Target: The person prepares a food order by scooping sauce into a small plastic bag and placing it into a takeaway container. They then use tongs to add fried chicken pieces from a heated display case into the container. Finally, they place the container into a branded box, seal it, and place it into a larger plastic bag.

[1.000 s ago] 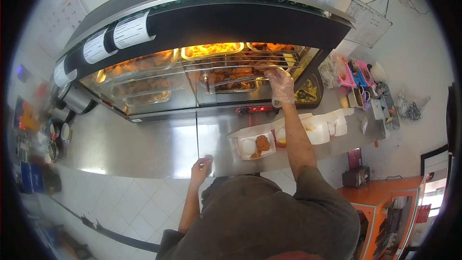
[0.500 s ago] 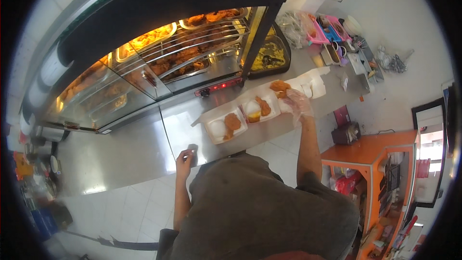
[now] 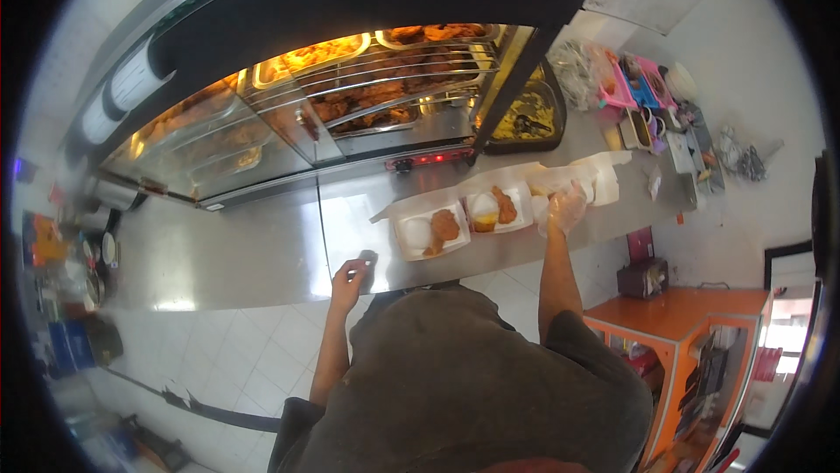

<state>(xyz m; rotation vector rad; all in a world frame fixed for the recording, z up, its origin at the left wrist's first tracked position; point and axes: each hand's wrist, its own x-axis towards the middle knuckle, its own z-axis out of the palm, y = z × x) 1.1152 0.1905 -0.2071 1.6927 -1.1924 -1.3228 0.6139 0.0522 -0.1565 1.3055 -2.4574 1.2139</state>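
My right hand (image 3: 564, 208), in a clear plastic glove, hovers at the near edge of the rightmost open white foam box (image 3: 588, 177) on the steel counter (image 3: 262, 254); nothing shows in its fingers. To its left stand two more open foam boxes, a middle box (image 3: 496, 209) and a left box (image 3: 429, 232), each with rice and a fried piece. My bare left hand (image 3: 348, 276) rests with its fingertips on the counter's front edge, beside a small dark object (image 3: 368, 257).
A heated glass display case (image 3: 350, 97) with trays of fried food stands behind the counter. A dark tray of yellow food (image 3: 525, 114) sits at its right, then pink containers and bags (image 3: 643, 92). An orange cabinet (image 3: 691, 333) stands at my lower right.
My right hand brought a fried piece from the display case down to the foam boxes and now shows empty. My view swung rightward. The left hand stayed at the counter edge.
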